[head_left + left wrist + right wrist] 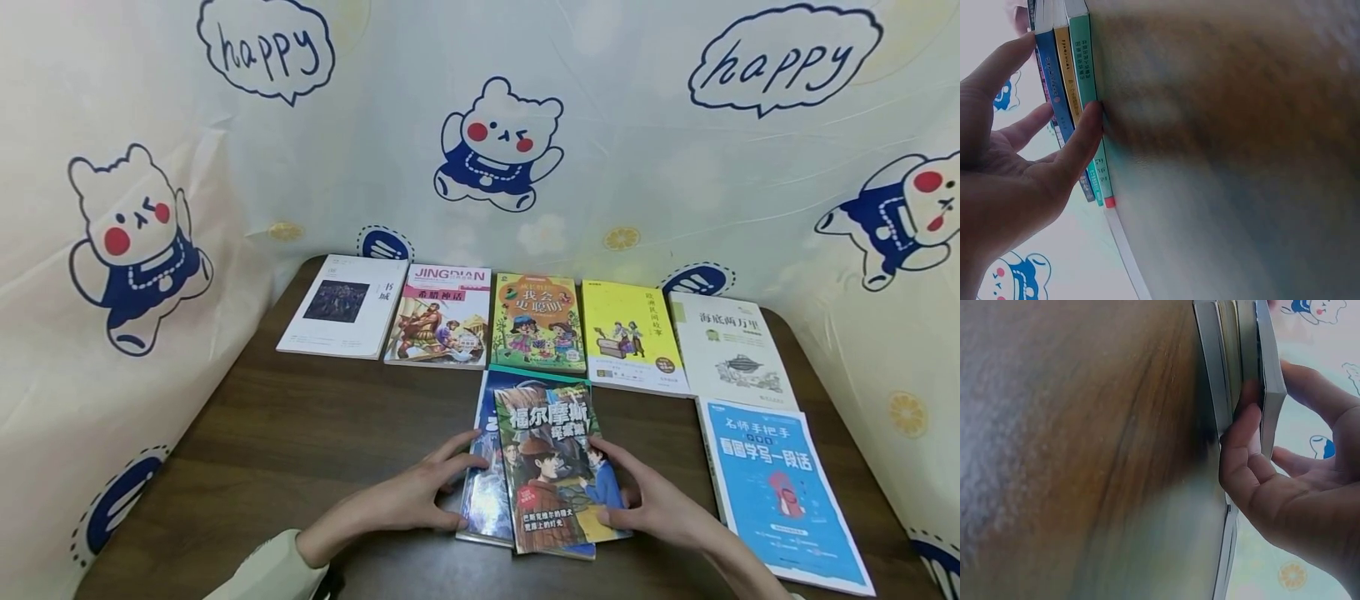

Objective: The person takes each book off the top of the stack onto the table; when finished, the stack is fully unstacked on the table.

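Two hands flank a stack of books in the middle of the table. On top lies a comic-style paperback with a detective on its cover, skewed and jutting out to the right. Beneath it shows a blue-covered book. My left hand rests its extended fingers against the stack's left side, touching the blue, yellow and green spines. My right hand pinches the paperback's right edge. In the right wrist view, one curled finger tucks in beside the page edges, below the top book.
Along the back of the dark wooden table runs a row of several books, from a white one to a pale green-and-white one. A light-blue book lies at the right. A patterned curtain surrounds the table.
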### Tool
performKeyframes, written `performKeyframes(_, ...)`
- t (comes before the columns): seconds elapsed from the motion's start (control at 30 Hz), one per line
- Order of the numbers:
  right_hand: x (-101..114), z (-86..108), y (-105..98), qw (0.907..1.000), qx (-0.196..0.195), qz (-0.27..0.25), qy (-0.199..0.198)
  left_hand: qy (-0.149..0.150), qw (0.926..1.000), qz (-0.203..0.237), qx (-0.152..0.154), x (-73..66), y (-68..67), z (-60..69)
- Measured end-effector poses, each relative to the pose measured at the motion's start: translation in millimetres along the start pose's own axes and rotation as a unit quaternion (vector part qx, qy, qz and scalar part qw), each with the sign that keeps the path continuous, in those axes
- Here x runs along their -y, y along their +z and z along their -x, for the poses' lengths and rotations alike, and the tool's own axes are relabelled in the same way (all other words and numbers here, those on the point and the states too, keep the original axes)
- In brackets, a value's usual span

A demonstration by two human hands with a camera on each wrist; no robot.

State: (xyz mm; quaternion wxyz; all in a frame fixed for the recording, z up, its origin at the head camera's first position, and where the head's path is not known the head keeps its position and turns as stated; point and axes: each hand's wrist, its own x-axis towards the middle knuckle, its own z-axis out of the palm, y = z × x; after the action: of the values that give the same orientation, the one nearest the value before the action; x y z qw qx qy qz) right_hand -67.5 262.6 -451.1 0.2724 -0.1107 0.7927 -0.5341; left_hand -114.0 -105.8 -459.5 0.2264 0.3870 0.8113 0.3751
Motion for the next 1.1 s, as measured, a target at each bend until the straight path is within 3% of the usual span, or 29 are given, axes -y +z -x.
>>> performKeyframes(0.5, -2.1, 17.1, -8.0, 0.9966, -0.045, 0.065, -0.025, 0.017, 0.9998, 0.001, -0.005, -3.7, -0.6, 0.5)
performKeyframes(0.8, 6.7, 35.8, -17.8, 0.9963, -0.077, 0.039, 0.005, 0.016, 0.9999, -0.002, -0.005, -2.9, -0.5, 0.7)
performKeyframes(1.0, 16.1, 48.2, -30.3, 0.9968, -0.077, 0.007, -0.017, 0.011, 0.9999, 0.007, -0.003, -1.8, -0.3, 0.6)
performKeyframes(1.1, 18.7, 53.5, -36.4, 0.9967, -0.081, -0.006, -0.005, 0.009, 0.9999, 0.01, -0.002, -1.6, -0.4, 0.6)
